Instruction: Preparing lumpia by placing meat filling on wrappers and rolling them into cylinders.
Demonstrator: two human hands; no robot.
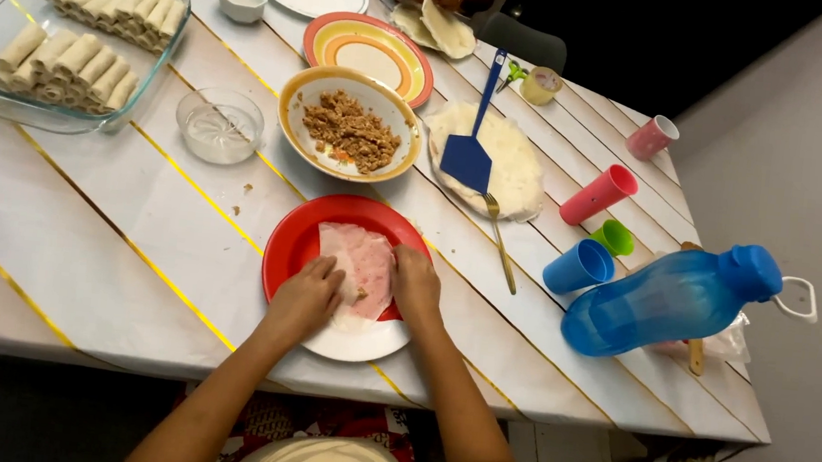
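White plank table w/ gold stripes: your L hand & R hand, fingers curled, press thin pale folded wrapper on round red-white plate.

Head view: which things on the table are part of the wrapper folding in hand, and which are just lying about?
In use:
left hand and right hand, both on the thin wrapper
red plate
bowl of minced filling
wrapper stack
glass dish of finished rolls

Lying about:
blue bottle
plastic cups
fork
striped plate
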